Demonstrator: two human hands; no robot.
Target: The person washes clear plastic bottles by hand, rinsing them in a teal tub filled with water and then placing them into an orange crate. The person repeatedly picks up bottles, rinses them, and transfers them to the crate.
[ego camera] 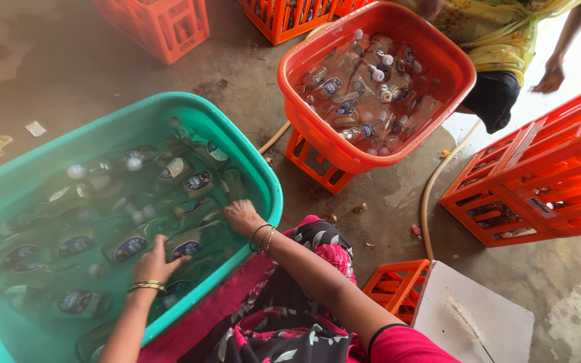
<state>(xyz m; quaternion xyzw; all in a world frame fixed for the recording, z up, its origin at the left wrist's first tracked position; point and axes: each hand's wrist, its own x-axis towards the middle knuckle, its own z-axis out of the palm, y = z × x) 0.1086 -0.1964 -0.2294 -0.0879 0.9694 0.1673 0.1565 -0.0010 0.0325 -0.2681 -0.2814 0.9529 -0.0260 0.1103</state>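
Soft daylight, hazy left, edge distortion

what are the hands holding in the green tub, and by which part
Cannot be told: both the left hand and right hand rest on bottles in the tub, no closed grip showing.

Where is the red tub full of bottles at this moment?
In the head view, the red tub sits at the upper centre, raised on an orange crate, to the right of the green tub where both hands work.
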